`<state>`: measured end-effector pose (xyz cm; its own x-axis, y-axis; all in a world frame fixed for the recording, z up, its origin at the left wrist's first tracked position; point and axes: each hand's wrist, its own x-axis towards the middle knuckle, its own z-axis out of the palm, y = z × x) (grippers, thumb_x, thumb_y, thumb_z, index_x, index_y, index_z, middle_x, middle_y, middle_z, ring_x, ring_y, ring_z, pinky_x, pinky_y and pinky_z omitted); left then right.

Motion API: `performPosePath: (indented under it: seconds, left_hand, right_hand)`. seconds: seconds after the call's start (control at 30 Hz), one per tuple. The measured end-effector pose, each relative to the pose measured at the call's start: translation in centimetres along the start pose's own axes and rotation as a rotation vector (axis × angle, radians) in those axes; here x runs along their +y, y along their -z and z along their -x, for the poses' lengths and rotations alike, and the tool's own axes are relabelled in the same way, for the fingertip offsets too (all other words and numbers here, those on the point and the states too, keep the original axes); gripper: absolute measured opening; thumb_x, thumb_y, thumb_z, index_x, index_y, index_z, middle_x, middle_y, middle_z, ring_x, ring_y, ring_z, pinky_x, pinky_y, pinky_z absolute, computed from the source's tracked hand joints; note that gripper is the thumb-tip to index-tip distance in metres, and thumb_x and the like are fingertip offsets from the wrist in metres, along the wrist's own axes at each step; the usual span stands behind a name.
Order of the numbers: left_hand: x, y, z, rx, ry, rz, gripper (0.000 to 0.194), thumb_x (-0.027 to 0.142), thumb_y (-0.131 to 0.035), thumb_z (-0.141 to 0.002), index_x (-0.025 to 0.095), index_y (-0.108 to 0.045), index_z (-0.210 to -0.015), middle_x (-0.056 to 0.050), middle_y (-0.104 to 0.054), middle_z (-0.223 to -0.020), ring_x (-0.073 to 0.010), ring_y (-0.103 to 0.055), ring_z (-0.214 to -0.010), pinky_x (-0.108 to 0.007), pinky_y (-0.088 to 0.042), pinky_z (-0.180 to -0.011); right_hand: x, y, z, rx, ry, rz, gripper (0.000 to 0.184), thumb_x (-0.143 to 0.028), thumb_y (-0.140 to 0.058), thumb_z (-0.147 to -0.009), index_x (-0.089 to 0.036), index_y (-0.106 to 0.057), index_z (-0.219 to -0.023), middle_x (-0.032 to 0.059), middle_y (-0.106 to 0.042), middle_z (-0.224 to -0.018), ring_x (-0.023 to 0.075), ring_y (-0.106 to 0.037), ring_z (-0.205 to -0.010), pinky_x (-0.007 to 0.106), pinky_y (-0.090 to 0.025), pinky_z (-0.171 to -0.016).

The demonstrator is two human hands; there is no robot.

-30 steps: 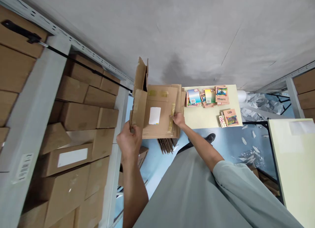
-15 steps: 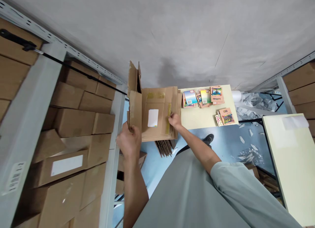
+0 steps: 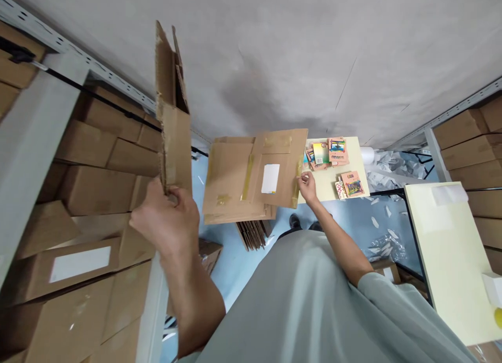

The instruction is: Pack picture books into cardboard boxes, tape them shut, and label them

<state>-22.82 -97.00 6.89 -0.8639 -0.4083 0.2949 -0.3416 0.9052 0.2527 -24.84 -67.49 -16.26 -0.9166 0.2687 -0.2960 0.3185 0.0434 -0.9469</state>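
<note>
My left hand (image 3: pixel 167 216) grips the lower end of a partly folded cardboard box (image 3: pixel 176 146), held upright at the left with its flaps pointing up. My right hand (image 3: pixel 307 186) pinches the right edge of a flattened cardboard box (image 3: pixel 288 169), which carries a white label (image 3: pixel 270 178) and strips of tan tape. This flat piece overlaps another flattened cardboard box (image 3: pixel 225 167) under its left side. Below the two, more folded cardboard sheets (image 3: pixel 251 235) stand on edge.
Shelves of brown boxes (image 3: pixel 105 190) rise along my left, and more boxes (image 3: pixel 466 130) stand on the right rack. Several colourful packs (image 3: pixel 338 151) lie on a cream table (image 3: pixel 327 190). A second cream table (image 3: pixel 443 258) is at right, near white scraps (image 3: pixel 400 169).
My left hand has carried the folded box left and closer to me. My right hand has drawn the labelled flattened box to the right, uncovering the flattened box beneath.
</note>
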Motion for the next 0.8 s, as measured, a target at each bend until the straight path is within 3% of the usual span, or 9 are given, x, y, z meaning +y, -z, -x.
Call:
performPosePath:
  seconds: [0.07,0.17,0.3,0.43,0.57,0.67,0.8]
  left_hand:
    - [0.1,-0.3,0.3,-0.010,-0.002,0.023,0.023,0.025,-0.049,-0.101,0.023,-0.071,-0.107,-0.002,-0.054,-0.069,-0.0264,-0.059,-0.070,-0.037,-0.043,-0.075]
    - [0.9,-2.5,1.3,-0.094,-0.016,0.022,0.035,0.024,-0.047,-0.101,0.018,-0.071,-0.127,-0.009,-0.067,-0.081,-0.0322,-0.067,-0.079,-0.042,-0.048,-0.079]
    - [1.8,-8.4,3.5,-0.266,-0.063,0.073,0.048,0.020,-0.049,-0.098,0.010,-0.069,-0.140,-0.020,-0.077,-0.095,-0.0371,-0.074,-0.084,-0.048,-0.053,-0.084]
    - [1.5,-15.4,7.0,-0.482,-0.065,0.188,0.048,0.022,-0.051,-0.096,0.006,-0.070,-0.138,-0.025,-0.079,-0.094,-0.0422,-0.079,-0.093,-0.059,-0.056,-0.095]
    - [1.8,-20.3,10.1,-0.637,-0.078,0.529,0.055,0.040,-0.059,-0.098,0.010,-0.067,-0.144,-0.026,-0.077,-0.129,-0.0409,-0.071,-0.131,-0.062,-0.048,-0.119]
    - [4.7,-21.8,11.5,-0.726,-0.134,0.694,0.061,0.056,-0.062,-0.099,0.016,-0.067,-0.145,-0.022,-0.070,-0.148,-0.0368,-0.061,-0.148,-0.055,-0.044,-0.127]
    - [12.2,-21.9,12.9,-0.986,-0.087,1.091,0.063,0.069,-0.068,-0.095,0.021,-0.072,-0.135,-0.018,-0.074,-0.143,-0.0346,-0.066,-0.141,-0.054,-0.052,-0.121]
  right_hand:
    - [-1.0,2.3,0.6,0.062,0.012,-0.079,0.034,-0.049,-0.068,-0.085,-0.029,-0.042,-0.096,-0.0084,-0.055,-0.072,0.0127,-0.047,-0.061,0.022,-0.036,-0.060]
    - [-2.8,5.3,2.2,0.086,0.094,-0.130,0.039,-0.050,-0.073,-0.082,-0.029,-0.043,-0.094,-0.0098,-0.051,-0.069,0.0121,-0.041,-0.059,0.024,-0.033,-0.060]
    - [-5.3,8.6,5.0,0.097,0.173,-0.126,0.038,-0.052,-0.075,-0.086,-0.029,-0.046,-0.095,-0.0111,-0.041,-0.064,0.0126,-0.034,-0.057,0.026,-0.030,-0.059]
    - [-7.2,12.1,7.9,0.150,0.206,-0.132,0.042,-0.054,-0.080,-0.086,-0.029,-0.048,-0.095,-0.0105,-0.038,-0.066,0.0125,-0.034,-0.057,0.026,-0.030,-0.059]
    - [-8.6,15.7,11.3,0.187,0.177,-0.163,0.045,-0.058,-0.081,-0.087,-0.028,-0.049,-0.094,-0.0084,-0.049,-0.069,0.0133,-0.044,-0.063,0.026,-0.038,-0.064]
    - [-9.2,18.4,14.5,0.234,0.146,-0.195,0.045,-0.060,-0.083,-0.086,-0.028,-0.052,-0.095,-0.0059,-0.059,-0.075,0.0150,-0.055,-0.069,0.026,-0.045,-0.069]
    - [-8.9,21.8,19.2,0.382,0.069,-0.241,0.044,-0.062,-0.082,-0.087,-0.030,-0.056,-0.103,-0.0037,-0.069,-0.083,0.0175,-0.063,-0.070,0.028,-0.050,-0.068]
